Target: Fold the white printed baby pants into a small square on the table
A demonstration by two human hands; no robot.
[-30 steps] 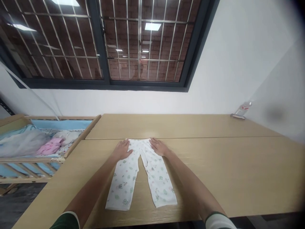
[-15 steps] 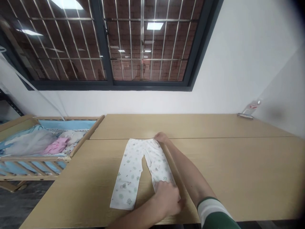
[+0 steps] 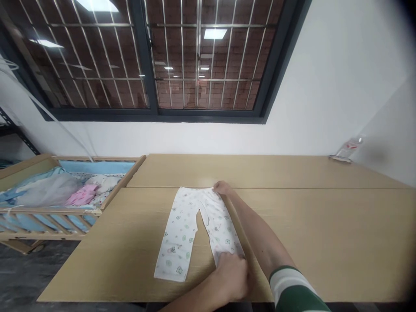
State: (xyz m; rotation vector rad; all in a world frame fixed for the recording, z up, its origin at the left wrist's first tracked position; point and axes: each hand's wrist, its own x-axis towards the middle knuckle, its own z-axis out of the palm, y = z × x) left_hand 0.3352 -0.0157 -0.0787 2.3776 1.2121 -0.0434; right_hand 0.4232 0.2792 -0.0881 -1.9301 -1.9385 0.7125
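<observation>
A pair of small white pants [image 3: 177, 236] with a green and grey print lies flat on a wooden table [image 3: 312, 234], waistband away from me and legs toward me. My right hand [image 3: 222, 187] is closed on the right corner of the waistband. Lower down, my left hand [image 3: 232, 275] is closed over the bottom of the right leg and hides its hem. The left leg lies untouched, its hem in sight.
To the left stands a wooden crib [image 3: 107, 197] with blue lining, holding bedding and a pink cloth [image 3: 82, 195]. A clear plastic package [image 3: 346, 150] rests at the table's back right corner. Behind rises a white wall with a barred window [image 3: 208, 116].
The view has shifted slightly. My left hand has settled into a closed grip at the right leg's bottom, which looks a little straighter. My right hand stays at the waistband.
</observation>
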